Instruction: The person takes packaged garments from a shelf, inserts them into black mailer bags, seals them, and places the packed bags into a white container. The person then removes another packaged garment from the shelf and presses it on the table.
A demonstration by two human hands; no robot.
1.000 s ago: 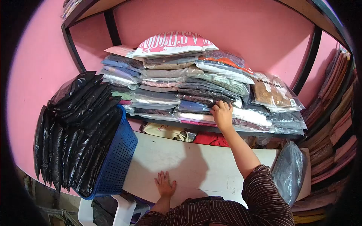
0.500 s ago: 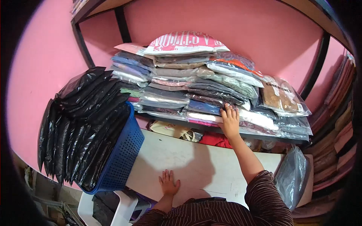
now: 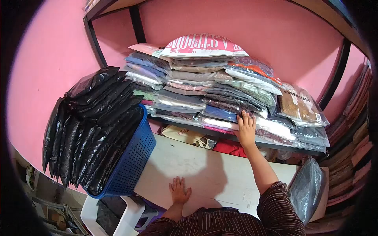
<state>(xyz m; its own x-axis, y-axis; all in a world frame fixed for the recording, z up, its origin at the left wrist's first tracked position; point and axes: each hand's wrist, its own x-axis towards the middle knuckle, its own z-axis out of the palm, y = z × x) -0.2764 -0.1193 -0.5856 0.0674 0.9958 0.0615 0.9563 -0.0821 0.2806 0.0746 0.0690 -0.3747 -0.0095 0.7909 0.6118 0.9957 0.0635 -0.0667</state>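
My left hand (image 3: 179, 191) lies flat on the white tabletop (image 3: 185, 161), fingers spread, holding nothing. My right hand (image 3: 246, 129) reaches forward to the shelf, its stretched fingers resting against the front of a stack of clothes in clear plastic bags (image 3: 220, 113). Beside those fingertips are a blue bagged garment (image 3: 218, 113) on the left and a white one (image 3: 275, 128) on the right. On top of the stacks sits a pink and white printed package (image 3: 204, 46). A brown bagged garment (image 3: 297, 103) marked "ESSENTIALS" lies at the right end.
A blue perforated basket (image 3: 132, 161) at the left is heaped with black plastic packages (image 3: 90, 133). Below it stands a white plastic chair (image 3: 132, 212). A red cloth (image 3: 230, 148) and a cream bag (image 3: 183, 133) lie under the shelf. A clear plastic bag (image 3: 306, 190) leans at the right.
The whole view has shifted slightly, with the shelf and basket appearing a little farther right. Both hands keep nearly the same places on the tabletop and the stack.
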